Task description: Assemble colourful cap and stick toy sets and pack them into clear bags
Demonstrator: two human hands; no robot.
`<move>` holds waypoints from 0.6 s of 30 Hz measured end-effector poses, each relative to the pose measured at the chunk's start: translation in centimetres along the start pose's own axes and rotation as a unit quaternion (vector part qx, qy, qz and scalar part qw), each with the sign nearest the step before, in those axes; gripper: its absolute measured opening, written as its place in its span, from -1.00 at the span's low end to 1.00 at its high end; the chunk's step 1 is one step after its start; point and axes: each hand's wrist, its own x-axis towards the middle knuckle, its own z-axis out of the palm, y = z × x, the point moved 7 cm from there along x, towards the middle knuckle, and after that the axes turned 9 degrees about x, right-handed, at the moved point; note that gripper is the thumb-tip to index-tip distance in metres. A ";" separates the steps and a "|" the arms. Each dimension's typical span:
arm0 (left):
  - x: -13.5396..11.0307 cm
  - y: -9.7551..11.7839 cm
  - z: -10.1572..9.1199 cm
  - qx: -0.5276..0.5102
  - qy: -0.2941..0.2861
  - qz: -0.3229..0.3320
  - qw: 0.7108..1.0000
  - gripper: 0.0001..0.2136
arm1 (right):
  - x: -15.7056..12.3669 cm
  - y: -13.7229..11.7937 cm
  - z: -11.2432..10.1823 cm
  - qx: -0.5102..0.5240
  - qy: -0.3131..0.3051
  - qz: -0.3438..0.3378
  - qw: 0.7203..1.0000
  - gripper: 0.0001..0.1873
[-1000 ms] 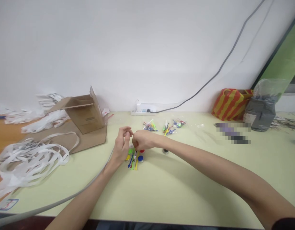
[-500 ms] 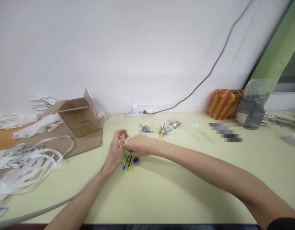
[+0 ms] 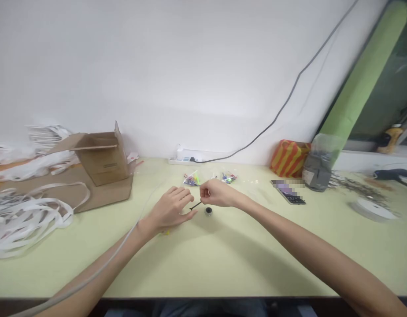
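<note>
My right hand [image 3: 215,193] pinches a thin black plastic stick [image 3: 196,205] between thumb and fingertips; its small flared end points left. My left hand [image 3: 175,206] is open just left of it, thumb and fingers spread around the stick's far end. Whether the left fingers touch the stick I cannot tell. Below my right hand, a small round piece [image 3: 208,211] with a dark top stands on the table. A little yellow plastic [image 3: 166,232] shows under my left wrist; the hand hides whatever else lies there.
Clear bags of coloured plastic pieces [image 3: 192,178] lie beyond my hands, before a power strip [image 3: 185,158]. An open cardboard box [image 3: 102,163] and white ribbon [image 3: 41,220] are at left. A phone [image 3: 289,193], striped bag [image 3: 289,158] and grey bag [image 3: 317,171] are at right.
My hands were close together over coloured plastic sticks; now they are apart. The black stick shows in my right hand, and my left hand has opened. The view has shifted to the right.
</note>
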 end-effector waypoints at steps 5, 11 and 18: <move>3.9 3.3 0.6 0.002 0.026 0.074 0.997 -0.79 | -2.5 2.6 -1.4 0.136 0.023 0.028 0.990 -0.98; 5.8 3.1 2.5 -0.066 0.016 -0.004 0.998 -0.69 | -3.9 6.1 -1.7 0.270 0.118 -0.006 0.955 -0.75; 4.6 -0.7 4.7 -0.098 -0.024 -0.101 0.990 -0.65 | -4.6 8.9 2.7 0.424 0.160 0.042 0.890 -0.57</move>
